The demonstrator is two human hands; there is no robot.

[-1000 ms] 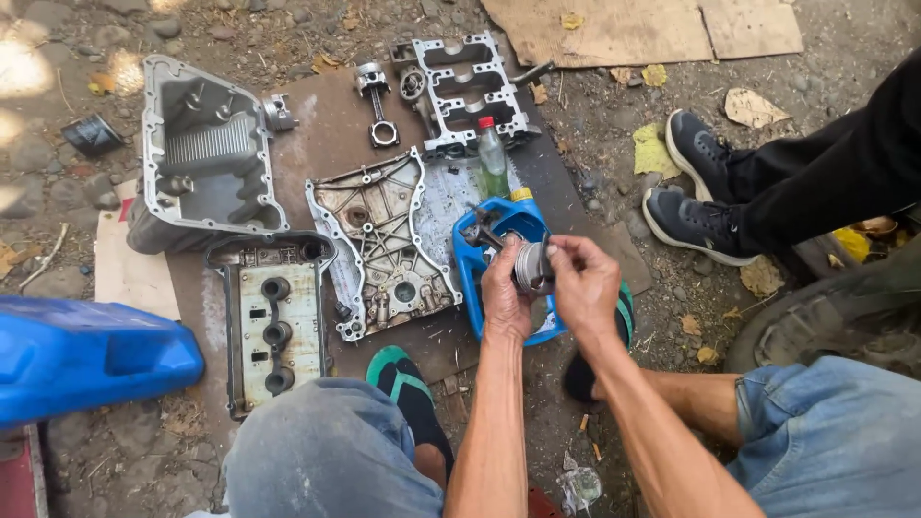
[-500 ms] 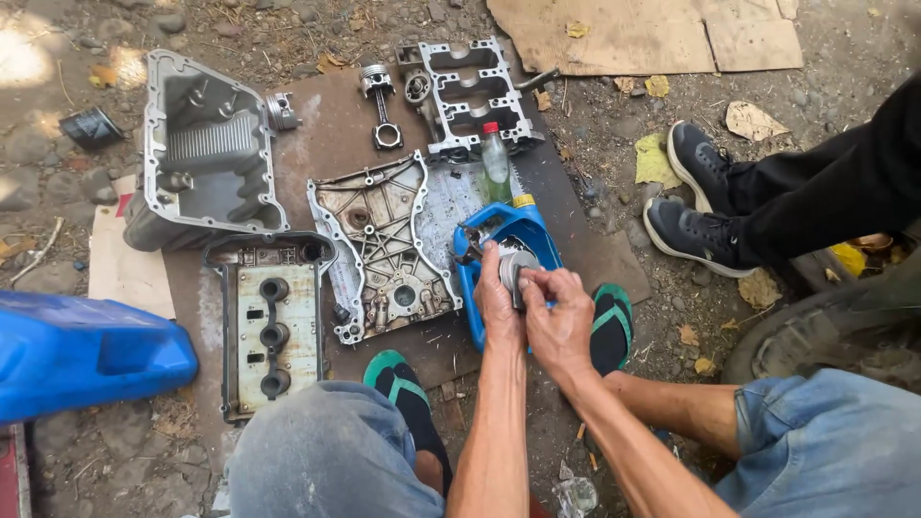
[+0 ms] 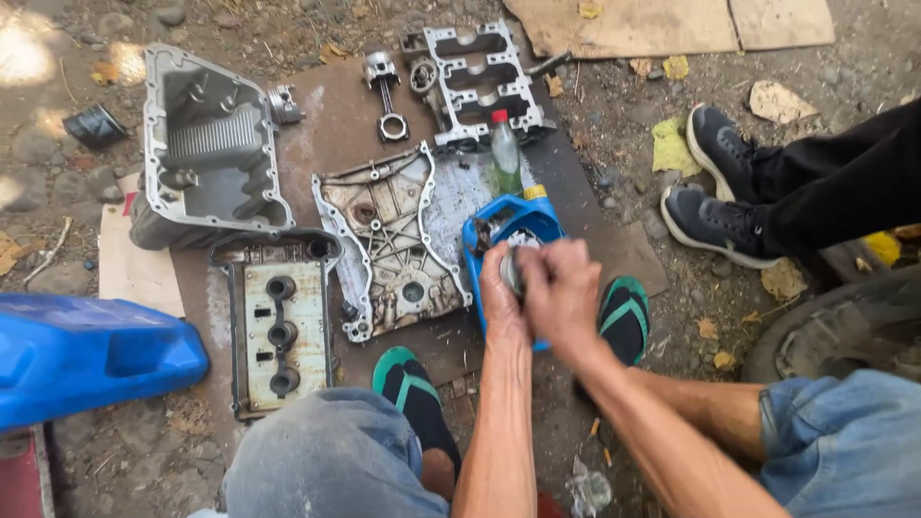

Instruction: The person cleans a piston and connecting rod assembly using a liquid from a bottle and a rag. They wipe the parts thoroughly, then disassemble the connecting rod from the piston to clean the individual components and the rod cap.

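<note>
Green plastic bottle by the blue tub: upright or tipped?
Upright. The green bottle stands on the mat, red cap uppermost, behind the blue tub.

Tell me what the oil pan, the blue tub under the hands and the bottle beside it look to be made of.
Oil pan: apparently cast aluminium, dull grey with ribbed inner walls. Blue tub: likely plastic, from its uniform bright colour and cut-looking rim. Bottle: clear plastic, see-through with a red cap.

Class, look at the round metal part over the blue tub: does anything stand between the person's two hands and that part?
Nothing visible does. The left hand and right hand both already grip the round metal part, held over the blue tub. The fingers cover most of it.
</note>
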